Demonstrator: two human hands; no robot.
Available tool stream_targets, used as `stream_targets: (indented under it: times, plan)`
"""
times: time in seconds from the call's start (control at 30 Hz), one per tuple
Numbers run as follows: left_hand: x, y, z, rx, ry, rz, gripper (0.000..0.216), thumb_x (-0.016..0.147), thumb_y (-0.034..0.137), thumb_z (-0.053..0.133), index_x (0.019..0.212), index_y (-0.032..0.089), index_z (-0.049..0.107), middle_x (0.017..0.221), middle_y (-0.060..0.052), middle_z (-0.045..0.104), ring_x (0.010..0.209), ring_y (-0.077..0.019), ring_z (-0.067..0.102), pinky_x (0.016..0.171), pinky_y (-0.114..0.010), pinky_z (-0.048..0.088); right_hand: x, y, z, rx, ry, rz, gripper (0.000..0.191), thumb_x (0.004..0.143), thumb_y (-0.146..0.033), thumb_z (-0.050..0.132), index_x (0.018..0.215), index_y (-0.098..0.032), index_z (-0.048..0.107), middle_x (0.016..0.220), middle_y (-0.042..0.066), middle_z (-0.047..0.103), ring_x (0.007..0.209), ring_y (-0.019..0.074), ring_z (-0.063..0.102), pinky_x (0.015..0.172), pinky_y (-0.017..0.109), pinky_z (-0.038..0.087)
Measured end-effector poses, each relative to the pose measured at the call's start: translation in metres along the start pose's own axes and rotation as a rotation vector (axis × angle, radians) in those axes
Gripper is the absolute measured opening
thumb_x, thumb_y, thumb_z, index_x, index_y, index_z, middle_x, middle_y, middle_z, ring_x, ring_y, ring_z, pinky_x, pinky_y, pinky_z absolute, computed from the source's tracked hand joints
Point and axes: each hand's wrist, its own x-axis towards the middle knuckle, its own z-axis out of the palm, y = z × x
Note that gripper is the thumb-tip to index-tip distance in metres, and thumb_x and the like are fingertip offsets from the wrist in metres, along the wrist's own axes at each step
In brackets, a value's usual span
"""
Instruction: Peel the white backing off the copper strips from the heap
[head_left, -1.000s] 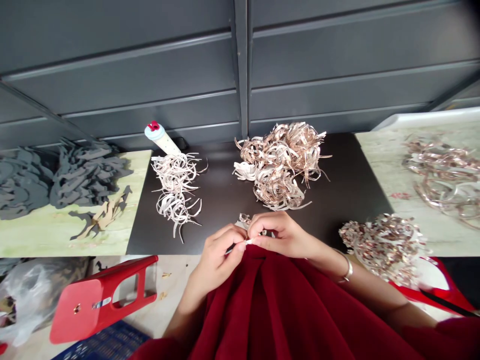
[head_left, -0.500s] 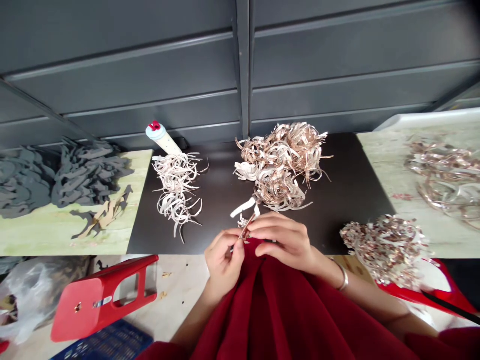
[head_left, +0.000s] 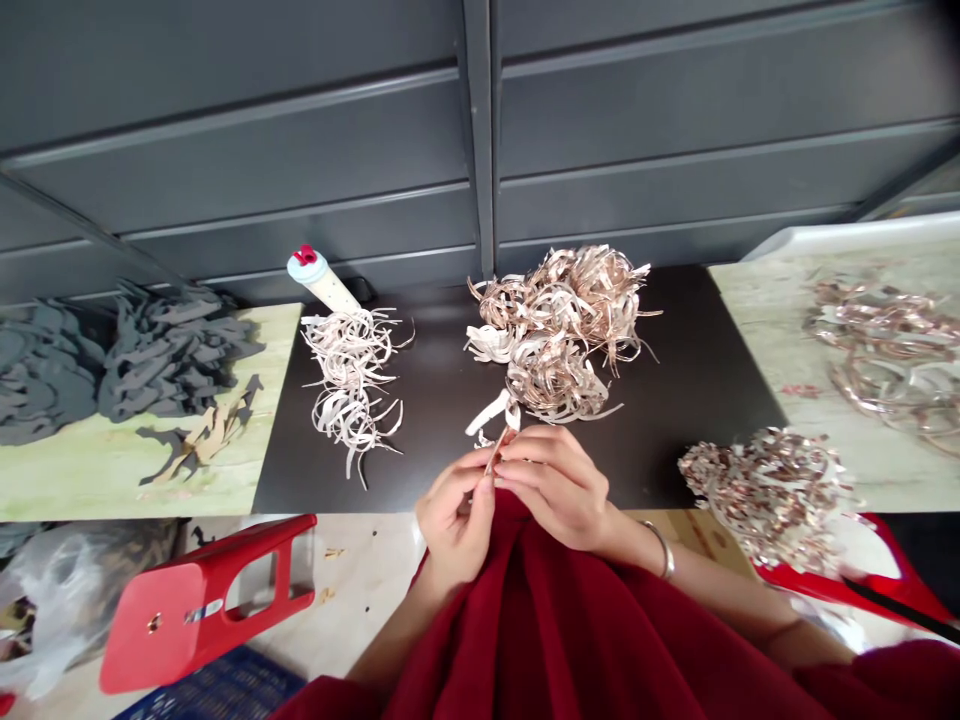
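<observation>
"Between the hands, at the near edge of the worktop (head_left: 675, 400) — what is held?"

"One curled strip (head_left: 491, 412), rose-gold with a pale back. Left hand (head_left: 454, 510): thumb and forefinger closed narrow on its lower end. Right hand (head_left: 559, 485): fingertips bunched on the same spot, other fingers curled over. Both sit above the red cloth (head_left: 570, 630) in the lap. The strip's loose end stands up just past the fingertips."

"Surroundings?"

"Just beyond the right hand, almost touching the strip's tip, is the big heap (head_left: 562, 320) of similar strips. Farther beyond the left hand and to its left is a smaller pale heap (head_left: 351, 375), with a bottle (head_left: 321, 278) at its far end. Well to the right of the right hand is a glittery pile (head_left: 765, 490)."

"Handling note?"

"Judgement only: the strip looks thin and springy, so light pressure close to the working point seems best — a hard pinch would crease it. Holding it clear of the big heap should stop the tip snagging other curls. Whether any glue is on it, I cannot tell."
</observation>
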Motion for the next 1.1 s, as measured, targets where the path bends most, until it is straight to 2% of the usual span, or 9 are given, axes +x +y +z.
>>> stream_targets:
  times: [0.13, 0.3, 0.47, 0.53, 0.67, 0.77, 0.87, 0.93, 1.1]
  plan:
    - [0.001, 0.000, 0.000, 0.012, 0.003, 0.019, 0.015, 0.085, 0.010, 0.053, 0.083, 0.018, 0.065, 0.100, -0.006, 0.073, 0.087, -0.0150, 0.069, 0.075, -0.024, 0.053, -0.002, 0.001, 0.007, 0.034, 0.025, 0.014, 0.028, 0.082, 0.000, 0.055, 0.102, -0.019, 0.063, 0.093, 0.008, 0.068, 0.095, 0.0217, 0.061, 0.079, 0.038, 0.056]
    - [-0.004, -0.006, 0.006, 0.042, 0.064, 0.022, 0.014, 0.083, 0.008, 0.055, 0.081, 0.017, 0.065, 0.100, -0.008, 0.073, 0.084, -0.0161, 0.070, 0.071, -0.024, 0.054, 0.005, 0.002, 0.007, 0.056, 0.026, 0.031, 0.024, 0.082, 0.002, 0.050, 0.093, -0.017, 0.061, 0.087, 0.008, 0.069, 0.088, 0.0195, 0.064, 0.080, 0.038, 0.056]
    - [-0.004, -0.007, 0.006, -0.037, 0.120, 0.005, 0.016, 0.078, 0.007, 0.056, 0.066, 0.016, 0.058, 0.098, -0.008, 0.073, 0.080, -0.0167, 0.070, 0.066, -0.023, 0.053, 0.007, 0.005, 0.006, 0.130, 0.040, 0.095, 0.022, 0.085, 0.001, 0.047, 0.092, -0.017, 0.058, 0.080, 0.006, 0.068, 0.081, 0.0172, 0.067, 0.080, 0.037, 0.056]
    - [0.000, -0.005, 0.004, -0.121, 0.069, -0.077, 0.018, 0.078, 0.009, 0.056, 0.062, 0.016, 0.056, 0.093, -0.007, 0.073, 0.079, -0.0172, 0.068, 0.066, -0.024, 0.052, 0.003, 0.009, 0.007, 0.137, 0.034, 0.060, 0.023, 0.085, 0.001, 0.050, 0.094, -0.018, 0.059, 0.081, 0.006, 0.069, 0.083, 0.0177, 0.067, 0.080, 0.038, 0.056]
    - [0.010, 0.000, 0.003, -0.255, -0.110, -0.386, 0.012, 0.076, 0.013, 0.057, 0.065, 0.015, 0.062, 0.061, 0.000, 0.063, 0.056, -0.0112, 0.057, 0.054, -0.020, 0.044, -0.004, 0.017, 0.008, 0.071, -0.021, -0.046, 0.024, 0.081, 0.002, 0.056, 0.095, -0.017, 0.061, 0.091, 0.008, 0.071, 0.093, 0.0206, 0.066, 0.082, 0.039, 0.055]
    - [0.015, 0.001, 0.005, -0.346, -0.080, -0.534, 0.006, 0.072, 0.018, 0.062, 0.075, 0.014, 0.066, 0.060, 0.002, 0.060, 0.055, -0.0099, 0.053, 0.054, -0.019, 0.043, -0.002, 0.016, 0.006, 0.059, -0.106, -0.083, 0.018, 0.084, -0.002, 0.055, 0.095, -0.015, 0.062, 0.096, 0.011, 0.071, 0.099, 0.0216, 0.065, 0.082, 0.038, 0.056]
    - [0.017, 0.004, 0.003, -0.386, -0.052, -0.597, 0.026, 0.073, 0.022, 0.063, 0.098, 0.015, 0.067, 0.066, 0.002, 0.063, 0.060, -0.0105, 0.056, 0.059, -0.020, 0.045, 0.002, 0.014, 0.003, -0.016, -0.098, -0.138, 0.014, 0.085, -0.005, 0.056, 0.092, -0.014, 0.063, 0.094, 0.011, 0.072, 0.099, 0.0222, 0.064, 0.079, 0.038, 0.057]
    - [0.019, 0.007, 0.001, -0.393, -0.104, -0.618, 0.033, 0.075, 0.021, 0.061, 0.107, 0.015, 0.065, 0.063, 0.003, 0.062, 0.058, -0.0098, 0.056, 0.060, -0.020, 0.045, 0.002, 0.015, 0.003, -0.049, -0.081, -0.172, 0.014, 0.084, -0.005, 0.058, 0.092, -0.015, 0.063, 0.094, 0.011, 0.072, 0.098, 0.0230, 0.065, 0.078, 0.037, 0.057]
    - [0.025, 0.010, -0.003, -0.377, -0.268, -0.642, 0.022, 0.076, 0.016, 0.056, 0.095, 0.014, 0.066, 0.057, 0.005, 0.061, 0.053, -0.0098, 0.057, 0.056, -0.019, 0.045, -0.005, 0.021, 0.004, -0.042, -0.148, -0.106, 0.019, 0.085, -0.004, 0.054, 0.097, -0.017, 0.061, 0.094, 0.009, 0.073, 0.099, 0.0214, 0.066, 0.089, 0.039, 0.053]
